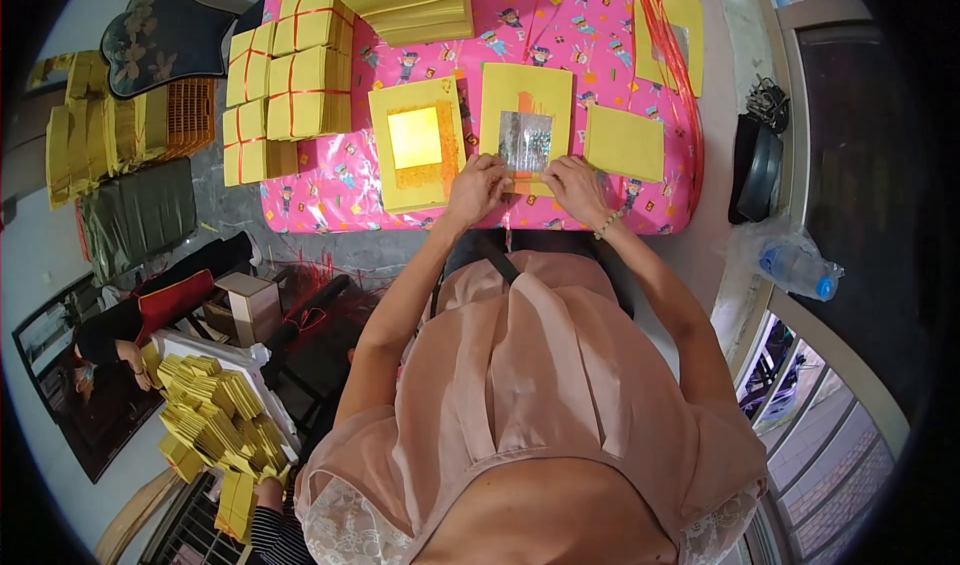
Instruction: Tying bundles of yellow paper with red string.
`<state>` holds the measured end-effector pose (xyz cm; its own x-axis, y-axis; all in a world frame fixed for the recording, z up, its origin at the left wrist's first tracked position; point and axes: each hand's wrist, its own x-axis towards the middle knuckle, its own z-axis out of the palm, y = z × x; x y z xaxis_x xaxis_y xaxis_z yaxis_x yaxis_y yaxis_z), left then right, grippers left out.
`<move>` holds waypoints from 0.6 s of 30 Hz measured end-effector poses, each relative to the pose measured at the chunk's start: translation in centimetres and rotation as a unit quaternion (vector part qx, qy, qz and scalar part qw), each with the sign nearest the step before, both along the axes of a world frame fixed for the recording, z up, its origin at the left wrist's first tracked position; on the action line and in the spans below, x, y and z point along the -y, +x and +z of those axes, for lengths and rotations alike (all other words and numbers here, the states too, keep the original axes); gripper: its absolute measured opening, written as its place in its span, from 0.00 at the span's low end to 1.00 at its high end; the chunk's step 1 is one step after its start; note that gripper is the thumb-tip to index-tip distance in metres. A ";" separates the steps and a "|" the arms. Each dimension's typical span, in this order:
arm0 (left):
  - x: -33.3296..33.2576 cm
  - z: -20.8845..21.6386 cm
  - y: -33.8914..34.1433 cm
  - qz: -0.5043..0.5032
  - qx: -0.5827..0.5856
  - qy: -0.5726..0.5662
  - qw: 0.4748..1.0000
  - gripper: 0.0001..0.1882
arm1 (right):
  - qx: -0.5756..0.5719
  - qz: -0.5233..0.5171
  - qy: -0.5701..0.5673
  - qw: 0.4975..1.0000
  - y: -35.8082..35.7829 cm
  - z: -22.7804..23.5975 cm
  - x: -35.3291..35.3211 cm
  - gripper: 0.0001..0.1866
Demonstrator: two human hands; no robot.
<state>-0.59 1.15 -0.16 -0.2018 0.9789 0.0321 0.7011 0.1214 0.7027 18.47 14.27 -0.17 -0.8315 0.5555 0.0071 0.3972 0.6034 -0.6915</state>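
A stack of yellow joss paper (527, 85) with a silver foil square (525, 143) lies before me on the table. At its near left corner my left hand (479, 191) is closed, fingertips pinching the paper's edge. My right hand (578, 189), a bracelet at the wrist, pinches the near right corner in the same way. Just left of it lies another yellow stack (390, 187) with a shiny gold square (414, 139) and orange marks. To the right is a smaller plain yellow stack (625, 145). How many sheets my fingers hold is hidden.
Bundles tied with red string (308, 93) stand at the table's (340, 200) left, beside a tall yellow stack (420, 5). Red strings (685, 115) hang over the right side. A plastic bottle (800, 270) lies farther right. At lower left, another person's hands are at a heap of yellow bundles (220, 410).
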 end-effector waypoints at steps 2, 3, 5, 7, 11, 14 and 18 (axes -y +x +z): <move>-0.3 0.5 0.1 -0.001 -0.015 -0.008 1.000 0.07 | 0.015 0.015 0.052 0.998 -0.1 0.1 0.0 0.10; -0.3 0.7 0.3 -0.007 -0.036 -0.017 0.999 0.07 | 0.012 0.015 0.053 0.998 -0.3 0.2 0.0 0.10; -0.4 1.0 0.5 -0.011 -0.060 -0.024 0.998 0.07 | 0.061 0.032 0.062 0.996 -0.7 0.7 -0.5 0.10; -0.5 1.3 0.7 -0.007 -0.080 -0.049 0.996 0.08 | 0.060 0.038 0.047 0.996 -1.0 0.8 -1.1 0.10; -1.5 2.4 0.5 0.009 -0.081 0.002 0.997 0.12 | 0.050 0.051 -0.005 0.997 -1.6 1.6 -3.2 0.11; -2.4 3.4 0.3 0.059 -0.029 -0.022 0.998 0.19 | 0.008 0.034 -0.055 0.998 -2.3 0.9 -4.8 0.10; -3.3 3.5 0.5 0.093 -0.159 0.115 0.976 0.27 | -0.021 0.017 -0.108 0.994 -3.8 0.7 -7.7 0.10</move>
